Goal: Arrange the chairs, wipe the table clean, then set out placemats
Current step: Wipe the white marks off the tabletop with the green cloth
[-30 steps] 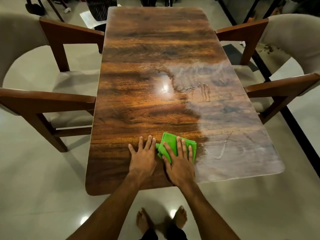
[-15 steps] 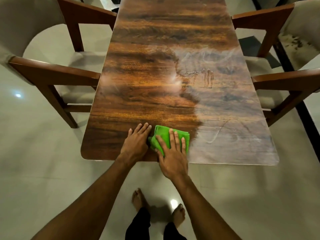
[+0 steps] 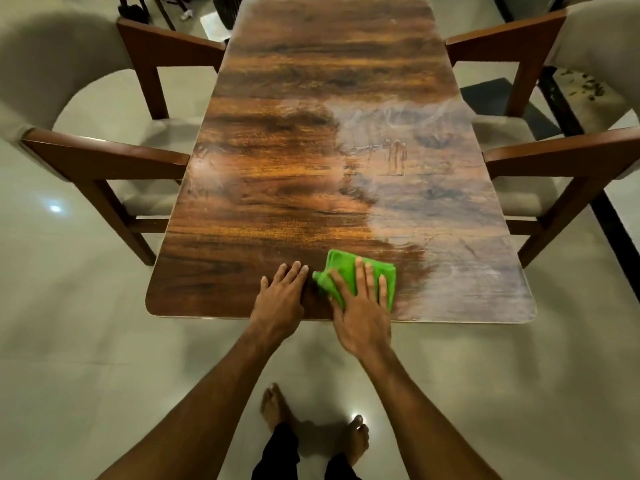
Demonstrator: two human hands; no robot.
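Note:
A long wooden table runs away from me. Its right half carries a pale dusty film with streaks; the left half looks dark and glossy. A folded green cloth lies near the front edge, at the border of the film. My right hand presses flat on the cloth, fingers spread. My left hand rests flat on the bare wood just left of the cloth, holding nothing. One cushioned wooden armchair stands at the left side, another armchair at the right.
Pale glossy floor tiles surround the table. My bare feet stand just short of the front edge. Dark clutter and a basket sit beyond the far end. A black strip crosses the floor at right.
My right hand has slid the cloth a little to the right into the dusty film. My left hand stays flat beside it. The view has shifted slightly.

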